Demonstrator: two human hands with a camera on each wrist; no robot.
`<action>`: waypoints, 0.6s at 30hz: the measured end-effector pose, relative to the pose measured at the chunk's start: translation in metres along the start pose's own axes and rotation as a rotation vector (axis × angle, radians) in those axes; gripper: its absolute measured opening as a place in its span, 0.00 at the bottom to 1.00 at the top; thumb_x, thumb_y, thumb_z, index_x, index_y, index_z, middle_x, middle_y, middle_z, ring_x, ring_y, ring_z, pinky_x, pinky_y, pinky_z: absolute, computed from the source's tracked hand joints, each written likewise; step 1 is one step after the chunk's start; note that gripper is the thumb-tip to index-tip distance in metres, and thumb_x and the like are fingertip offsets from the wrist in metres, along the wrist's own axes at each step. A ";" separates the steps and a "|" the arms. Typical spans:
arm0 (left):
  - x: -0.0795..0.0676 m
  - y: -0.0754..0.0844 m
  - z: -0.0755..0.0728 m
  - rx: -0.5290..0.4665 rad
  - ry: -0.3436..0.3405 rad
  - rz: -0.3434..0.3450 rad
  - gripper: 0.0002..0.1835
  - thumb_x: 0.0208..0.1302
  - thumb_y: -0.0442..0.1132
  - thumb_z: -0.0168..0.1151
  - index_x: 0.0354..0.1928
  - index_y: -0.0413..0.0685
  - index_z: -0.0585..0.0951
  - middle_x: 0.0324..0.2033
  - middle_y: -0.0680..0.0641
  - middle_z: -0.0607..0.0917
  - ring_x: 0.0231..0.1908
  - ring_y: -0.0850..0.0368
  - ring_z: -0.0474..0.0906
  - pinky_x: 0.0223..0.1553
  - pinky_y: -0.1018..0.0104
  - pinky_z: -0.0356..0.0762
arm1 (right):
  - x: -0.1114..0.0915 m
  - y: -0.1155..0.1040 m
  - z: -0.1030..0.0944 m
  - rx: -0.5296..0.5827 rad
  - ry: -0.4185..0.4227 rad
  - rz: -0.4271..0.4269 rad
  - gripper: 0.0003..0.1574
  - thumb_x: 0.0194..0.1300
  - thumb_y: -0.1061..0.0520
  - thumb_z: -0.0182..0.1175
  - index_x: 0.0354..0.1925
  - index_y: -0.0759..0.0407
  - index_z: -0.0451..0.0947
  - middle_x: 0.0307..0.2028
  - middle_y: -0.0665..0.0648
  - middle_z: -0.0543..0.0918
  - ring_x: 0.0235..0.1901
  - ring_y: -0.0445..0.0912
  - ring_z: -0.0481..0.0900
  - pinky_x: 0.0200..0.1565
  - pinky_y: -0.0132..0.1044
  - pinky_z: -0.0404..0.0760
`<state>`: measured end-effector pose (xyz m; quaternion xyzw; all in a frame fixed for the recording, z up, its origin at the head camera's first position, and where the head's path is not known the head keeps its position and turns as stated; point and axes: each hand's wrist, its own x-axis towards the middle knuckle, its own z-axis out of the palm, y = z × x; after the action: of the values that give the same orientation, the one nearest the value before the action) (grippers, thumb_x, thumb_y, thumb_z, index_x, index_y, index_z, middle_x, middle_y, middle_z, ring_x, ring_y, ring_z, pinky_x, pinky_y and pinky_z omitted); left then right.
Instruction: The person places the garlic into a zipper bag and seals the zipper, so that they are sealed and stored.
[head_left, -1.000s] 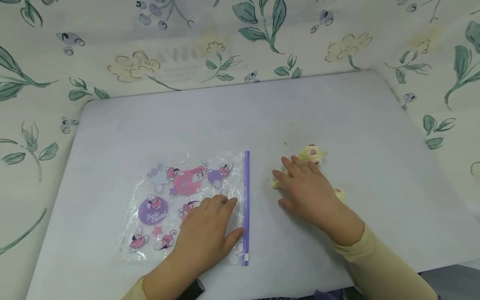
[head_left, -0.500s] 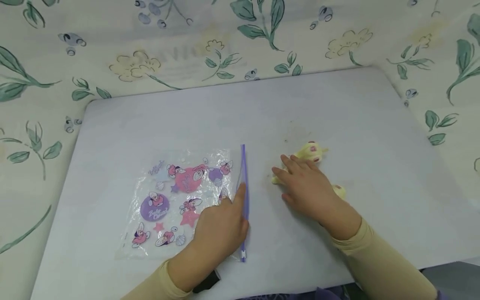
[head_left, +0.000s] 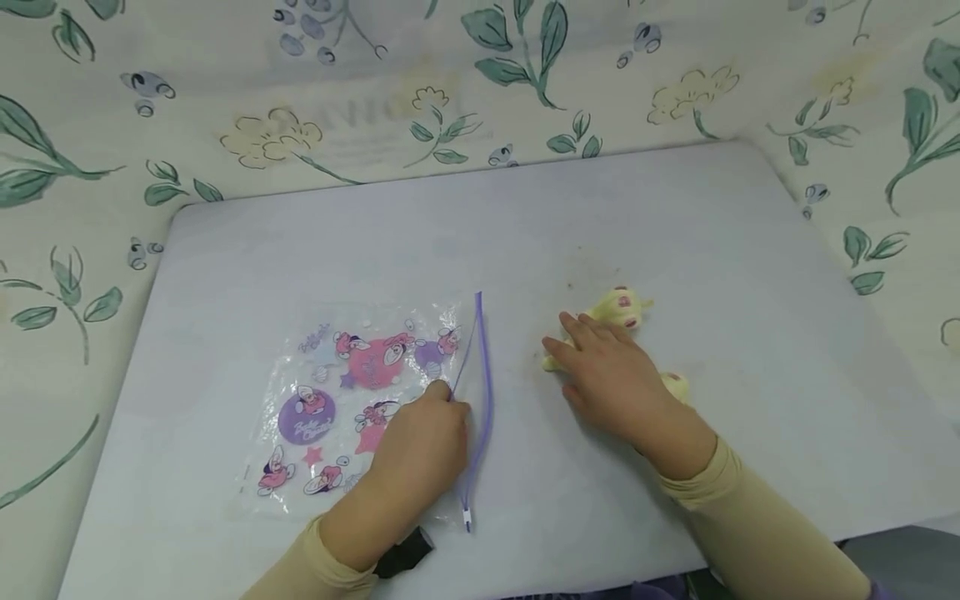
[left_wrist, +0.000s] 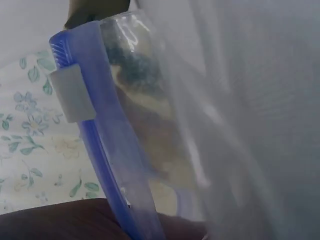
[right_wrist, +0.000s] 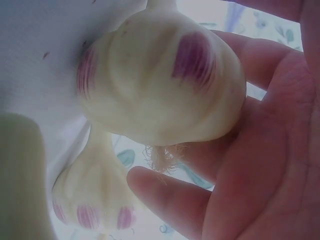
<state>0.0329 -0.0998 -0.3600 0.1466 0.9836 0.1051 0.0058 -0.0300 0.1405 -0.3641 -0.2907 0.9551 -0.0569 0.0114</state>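
One hand (head_left: pixel 422 440), the left, curled, seemingly gripping bag (head_left: pixel 341 407)

PLACE: screened-in tabletop nook (room type unclear) | floral backdrop (head_left: pixel 382 87) | white tabletop (head_left: pixel 480 237)

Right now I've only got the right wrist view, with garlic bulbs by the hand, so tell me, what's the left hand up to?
Observer: In the head view, the left hand has its fingers curled at the edge of a clear bag printed with cartoon figures.
Operator: Okay, is that bag open at all?
Observer: It looks parted there: the purple strip bows outward, with a gap showing between it and the bag's other edge.
Operator: And where's the slider?
Observer: The white slider sits near the end of that strip closest to the person.
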 end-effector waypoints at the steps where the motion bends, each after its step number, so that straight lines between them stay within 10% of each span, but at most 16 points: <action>1: -0.001 0.000 -0.004 -0.013 -0.008 -0.019 0.05 0.57 0.28 0.66 0.34 0.40 0.89 0.28 0.45 0.80 0.19 0.56 0.74 0.23 0.62 0.82 | 0.000 0.000 0.000 0.000 -0.002 0.001 0.35 0.57 0.56 0.71 0.64 0.54 0.77 0.69 0.65 0.73 0.69 0.62 0.71 0.66 0.59 0.72; 7: -0.008 0.001 -0.030 -0.011 -0.072 -0.101 0.21 0.57 0.24 0.66 0.55 0.39 0.85 0.63 0.33 0.79 0.30 0.44 0.87 0.35 0.54 0.88 | 0.000 0.001 0.001 -0.010 -0.004 -0.004 0.35 0.58 0.54 0.71 0.64 0.54 0.77 0.69 0.65 0.73 0.68 0.62 0.71 0.66 0.59 0.73; 18: -0.013 -0.002 -0.032 0.106 0.092 -0.013 0.28 0.56 0.26 0.69 0.62 0.41 0.81 0.75 0.37 0.63 0.13 0.57 0.66 0.14 0.71 0.68 | 0.002 0.001 0.002 -0.008 -0.021 0.007 0.35 0.59 0.50 0.71 0.64 0.54 0.77 0.70 0.65 0.72 0.68 0.62 0.71 0.65 0.60 0.73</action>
<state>0.0431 -0.1121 -0.3299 0.1354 0.9879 0.0597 -0.0466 -0.0323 0.1402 -0.3661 -0.2880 0.9561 -0.0501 0.0203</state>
